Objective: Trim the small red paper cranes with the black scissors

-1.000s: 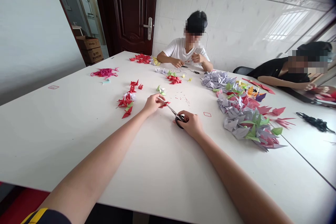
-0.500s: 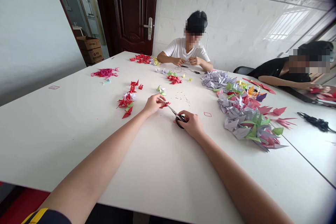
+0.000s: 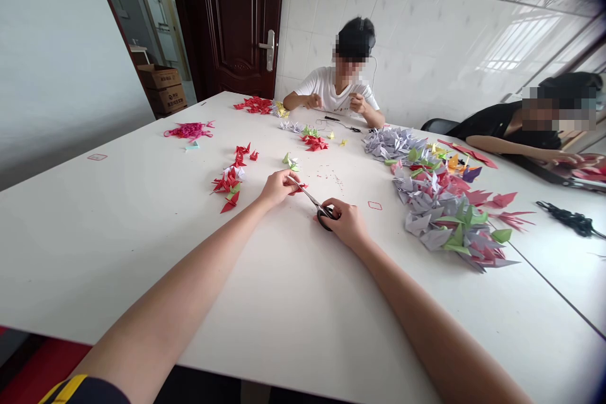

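My right hand point(image 3: 348, 219) is closed around the black handles of a pair of scissors point(image 3: 314, 201), whose metal blades point up and left. The blade tips reach the fingers of my left hand point(image 3: 279, 188). Pinched in that hand is a red paper crane point(image 3: 298, 189), partly hidden behind the fingers and blades. Small paper scraps point(image 3: 337, 180) lie on the table just beyond the scissors. To the left of my left hand are several red, white and green paper cranes point(image 3: 230, 186). A white and green crane point(image 3: 290, 162) sits just behind it.
A large heap of grey, pink and green paper cranes point(image 3: 438, 202) spreads along the right of the white table point(image 3: 118, 252). Pink cord point(image 3: 189, 130) lies at the far left, black cord point(image 3: 570, 219) at the right. Two people point(image 3: 348, 85) sit across and at the right.
My hands and the scissors hold nearly the same place. The person across has raised and parted both hands; the person at the right has shifted their hands.
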`<state>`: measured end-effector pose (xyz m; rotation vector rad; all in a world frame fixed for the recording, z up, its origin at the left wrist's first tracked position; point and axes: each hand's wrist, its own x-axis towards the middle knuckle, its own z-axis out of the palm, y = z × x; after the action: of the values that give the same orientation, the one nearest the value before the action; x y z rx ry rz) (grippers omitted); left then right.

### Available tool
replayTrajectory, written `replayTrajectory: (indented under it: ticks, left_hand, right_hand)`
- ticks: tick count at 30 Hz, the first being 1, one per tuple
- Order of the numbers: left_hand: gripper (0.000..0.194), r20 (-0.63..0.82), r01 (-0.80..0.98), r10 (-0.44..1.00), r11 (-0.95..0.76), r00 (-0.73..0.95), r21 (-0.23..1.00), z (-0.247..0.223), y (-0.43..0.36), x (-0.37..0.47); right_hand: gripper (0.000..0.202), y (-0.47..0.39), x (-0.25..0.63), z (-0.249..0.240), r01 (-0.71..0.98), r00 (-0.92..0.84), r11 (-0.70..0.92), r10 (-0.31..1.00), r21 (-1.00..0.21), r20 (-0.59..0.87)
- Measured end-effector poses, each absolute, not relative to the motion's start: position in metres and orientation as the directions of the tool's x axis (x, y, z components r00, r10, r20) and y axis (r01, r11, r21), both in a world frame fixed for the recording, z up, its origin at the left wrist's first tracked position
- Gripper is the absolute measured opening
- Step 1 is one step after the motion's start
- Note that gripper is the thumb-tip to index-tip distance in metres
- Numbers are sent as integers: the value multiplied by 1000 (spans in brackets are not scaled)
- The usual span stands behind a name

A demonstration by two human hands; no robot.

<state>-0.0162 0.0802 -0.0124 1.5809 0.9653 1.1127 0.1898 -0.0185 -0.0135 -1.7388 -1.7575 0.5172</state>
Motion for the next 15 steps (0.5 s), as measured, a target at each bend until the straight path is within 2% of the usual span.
replayTrajectory:
  ticks: [7, 15]
  left_hand:
    - [25, 201, 89, 936, -235, 289, 968, -12, 80, -16]
    - [19, 182, 133, 941, -227, 284, 965, -11, 80, -16]
  right_hand:
    - [35, -18, 190, -14, 750, 48, 58, 989, -659, 141]
    - [33, -18, 190, -14, 756, 42, 60, 989, -652, 140]
